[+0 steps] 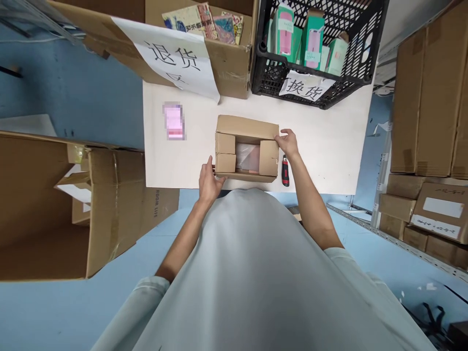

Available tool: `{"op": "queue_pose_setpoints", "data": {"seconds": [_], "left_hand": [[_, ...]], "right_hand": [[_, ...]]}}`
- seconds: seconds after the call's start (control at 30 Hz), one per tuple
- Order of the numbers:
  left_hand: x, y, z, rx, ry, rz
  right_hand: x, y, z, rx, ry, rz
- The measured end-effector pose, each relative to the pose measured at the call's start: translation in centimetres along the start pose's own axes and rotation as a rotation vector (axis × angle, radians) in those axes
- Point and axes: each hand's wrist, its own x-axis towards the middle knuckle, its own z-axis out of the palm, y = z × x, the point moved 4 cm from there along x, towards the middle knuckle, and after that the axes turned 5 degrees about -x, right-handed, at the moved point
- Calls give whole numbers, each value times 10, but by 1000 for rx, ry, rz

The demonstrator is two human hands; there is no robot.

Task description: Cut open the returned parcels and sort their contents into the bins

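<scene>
A small cardboard box (247,127) lies on the white table in front of me, its flaps opened outward at the far and near sides. Two short end flaps partly cover the opening. Between them shows something in clear plastic wrap (247,157), with a pinkish part; its kind I cannot make out. My left hand (210,183) grips the box's near left corner, thumb along the near side. At the far right corner, my right hand (288,144) pinches the box edge between thumb and fingers. A red and black box cutter (285,171) lies just right of the box.
On the white table (318,141), a blurred pink item (174,121) lies at the left. Behind stand a large carton (234,73) with colourful packets and a black crate (321,87) holding green boxes. An open carton (113,204) is at the left; stacked cartons (431,97) line the right.
</scene>
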Motion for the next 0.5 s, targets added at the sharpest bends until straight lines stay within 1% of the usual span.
{"op": "queue_pose_setpoints", "data": {"seconds": [0.1, 0.17, 0.27, 0.33, 0.37, 0.43, 0.5], "left_hand": [[-3, 7, -8, 23, -60, 35], [-9, 19, -18, 42, -88, 119], [-18, 46, -29, 60, -115, 285], [-22, 66, -28, 52, -175, 362], [-22, 75, -24, 49, -224, 382], [-19, 90, -9, 36, -329, 378], [-13, 98, 7, 6, -389, 340]], "right_hand": [[-22, -14, -16, -126, 74, 39], [-46, -27, -27, -175, 113, -13], [-91, -46, -38, -206, 98, -116], [-122, -58, -37, -242, 27, -202], [-136, -65, -32, -275, -22, -243], [-160, -76, -17, -386, -155, -315], [-175, -85, 2, -549, -305, -378]]}}
